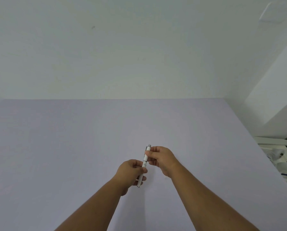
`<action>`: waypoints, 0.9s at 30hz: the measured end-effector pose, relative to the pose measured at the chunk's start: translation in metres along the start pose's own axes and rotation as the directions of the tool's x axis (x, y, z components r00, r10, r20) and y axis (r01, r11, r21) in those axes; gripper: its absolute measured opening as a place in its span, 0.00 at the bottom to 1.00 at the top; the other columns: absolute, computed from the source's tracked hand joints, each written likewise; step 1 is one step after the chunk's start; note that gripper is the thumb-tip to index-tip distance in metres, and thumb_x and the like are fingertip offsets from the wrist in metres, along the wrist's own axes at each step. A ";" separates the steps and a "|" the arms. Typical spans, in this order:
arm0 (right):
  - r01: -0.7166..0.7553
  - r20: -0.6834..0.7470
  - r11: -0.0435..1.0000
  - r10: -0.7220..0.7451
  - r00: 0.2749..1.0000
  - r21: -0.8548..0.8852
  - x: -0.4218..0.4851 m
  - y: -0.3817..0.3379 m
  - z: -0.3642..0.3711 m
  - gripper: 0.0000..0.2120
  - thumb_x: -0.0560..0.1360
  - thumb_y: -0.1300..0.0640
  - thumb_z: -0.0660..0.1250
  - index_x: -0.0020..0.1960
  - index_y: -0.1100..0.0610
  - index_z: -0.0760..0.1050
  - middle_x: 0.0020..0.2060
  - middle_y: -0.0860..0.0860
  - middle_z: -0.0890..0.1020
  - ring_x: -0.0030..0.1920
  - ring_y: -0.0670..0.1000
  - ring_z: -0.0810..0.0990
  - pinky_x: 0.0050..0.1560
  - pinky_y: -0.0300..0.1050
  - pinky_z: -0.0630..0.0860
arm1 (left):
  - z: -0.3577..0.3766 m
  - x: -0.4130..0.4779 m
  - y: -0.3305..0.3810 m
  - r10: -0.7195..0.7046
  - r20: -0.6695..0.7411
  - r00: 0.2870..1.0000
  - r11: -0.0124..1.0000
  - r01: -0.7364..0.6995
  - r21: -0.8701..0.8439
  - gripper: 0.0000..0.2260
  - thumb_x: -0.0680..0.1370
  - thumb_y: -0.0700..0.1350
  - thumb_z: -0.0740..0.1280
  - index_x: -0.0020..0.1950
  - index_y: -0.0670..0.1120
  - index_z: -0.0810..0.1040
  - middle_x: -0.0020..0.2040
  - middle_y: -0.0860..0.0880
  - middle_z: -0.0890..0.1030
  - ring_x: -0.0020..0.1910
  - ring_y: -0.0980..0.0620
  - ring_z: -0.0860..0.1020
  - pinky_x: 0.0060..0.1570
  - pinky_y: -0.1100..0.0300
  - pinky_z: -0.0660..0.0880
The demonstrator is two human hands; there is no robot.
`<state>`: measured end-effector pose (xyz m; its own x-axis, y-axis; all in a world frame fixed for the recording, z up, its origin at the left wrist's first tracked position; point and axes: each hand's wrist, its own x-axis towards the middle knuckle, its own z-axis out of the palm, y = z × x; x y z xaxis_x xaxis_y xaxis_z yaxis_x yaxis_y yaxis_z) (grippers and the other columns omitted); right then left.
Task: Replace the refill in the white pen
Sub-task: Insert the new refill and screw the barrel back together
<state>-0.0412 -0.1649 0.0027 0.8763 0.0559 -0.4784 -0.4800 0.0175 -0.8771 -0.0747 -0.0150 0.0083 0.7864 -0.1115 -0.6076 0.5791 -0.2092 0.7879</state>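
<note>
Both forearms reach in from the bottom edge, the hands meeting on a white pen above the lilac surface.

Left hand point(131, 172) is closed around the lower barrel of the pen point(144, 164), fingers curled over it, with the metal tip poking out below the hand. Right hand point(161, 158) pinches the upper half between thumb and fingertips, just under the grey end cap and clip. Pen stands nearly upright, tilted slightly, its capped end pointing away from the camera; it is held clear of the surface point(73, 147), roughly centre and near the front. Plain pale wall point(122, 47) rises behind the surface. At the right edge sits some white plastic clutter point(279, 152), too blurred to tell apart.
</note>
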 end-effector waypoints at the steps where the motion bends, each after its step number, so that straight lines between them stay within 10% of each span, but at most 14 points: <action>1: 0.003 0.002 1.000 -0.003 1.000 -0.003 0.000 0.000 0.000 0.02 0.74 0.62 0.69 0.42 0.59 0.79 0.37 0.54 0.83 0.36 0.50 0.79 0.40 0.40 0.78 | -0.001 0.000 0.000 0.004 -0.001 1.000 1.000 -0.004 -0.001 0.04 0.77 0.37 0.67 0.51 0.42 0.79 0.45 0.44 0.84 0.37 0.48 0.82 0.37 0.57 0.81; 13: -0.009 -0.143 1.000 0.006 0.990 -0.027 0.012 0.006 0.000 0.07 0.75 0.56 0.68 0.50 0.59 0.79 0.43 0.55 0.83 0.39 0.51 0.80 0.41 0.41 0.79 | -0.002 0.013 -0.004 -0.046 -0.035 0.998 0.998 0.045 -0.032 0.06 0.77 0.39 0.68 0.53 0.42 0.79 0.51 0.39 0.83 0.39 0.47 0.82 0.38 0.55 0.82; 19: -0.169 -0.414 0.795 -0.111 0.904 -0.583 0.024 0.026 -0.025 0.10 0.77 0.61 0.59 0.52 0.60 0.78 0.51 0.56 0.83 0.49 0.55 0.79 0.44 0.41 0.71 | 0.004 0.039 -0.020 -0.093 -0.127 0.988 0.996 0.091 -0.026 0.02 0.77 0.41 0.68 0.47 0.47 0.79 0.41 0.47 0.78 0.40 0.49 0.75 0.47 0.52 0.80; 27: -0.250 -0.404 0.681 -0.074 0.912 -0.688 0.028 0.057 -0.019 0.10 0.76 0.61 0.61 0.55 0.60 0.76 0.53 0.57 0.81 0.53 0.57 0.79 0.43 0.41 0.70 | 0.014 0.064 -0.038 -0.063 -0.251 0.966 0.990 0.092 0.105 0.09 0.74 0.43 0.70 0.54 0.46 0.80 0.46 0.48 0.82 0.43 0.49 0.78 0.51 0.54 0.79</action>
<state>-0.0438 -0.1812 -0.0615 0.8509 -0.3535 -0.3886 -0.5178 -0.6892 -0.5069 -0.0494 -0.0274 -0.0624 0.7769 0.1493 -0.6117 0.6234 -0.3190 0.7139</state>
